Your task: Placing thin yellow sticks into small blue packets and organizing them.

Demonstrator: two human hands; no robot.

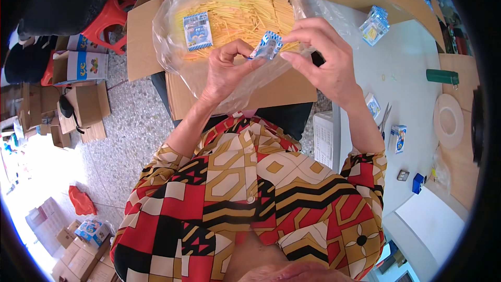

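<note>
Patterned red-and-gold shirt (pixel 245 198) fills my foreground. Left hand (pixel 227 70) and right hand (pixel 321 60) pinch one small blue-white packet (pixel 267 46) above a clear bag (pixel 172 42) of yellow sticks (pixel 245 10) in a cardboard box (pixel 141 36).

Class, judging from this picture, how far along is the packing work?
Done: filled packets lie on the table. In hand: the left hand and right hand hold one small packet. Left: a bag of yellow sticks in the box looks nearly full.

Short-sleeved blouse (pixel 250 198), red, black, cream and ochre, seemingly geometric print.
</note>
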